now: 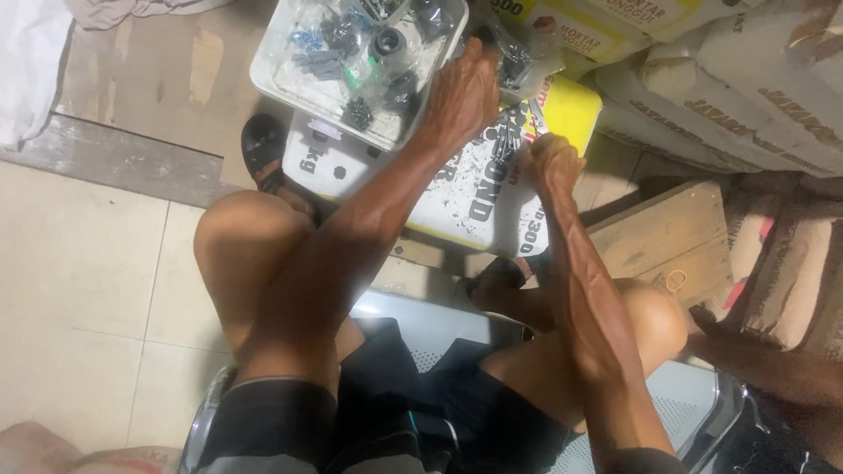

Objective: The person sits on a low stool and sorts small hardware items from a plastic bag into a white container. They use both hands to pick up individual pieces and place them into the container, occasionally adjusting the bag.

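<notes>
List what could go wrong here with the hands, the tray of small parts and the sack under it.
1. The white tray sits on the sack, partly past its edge; the left hand pressing at its rim might tip it and spill the bagged parts.
2. The right hand works metal pliers close to the left hand, so a slip could pinch fingers.

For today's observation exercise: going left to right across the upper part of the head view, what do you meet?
White cloth → black sandal → clear tray of small parts → left hand → right hand → wooden block → stacked sacks.
</notes>
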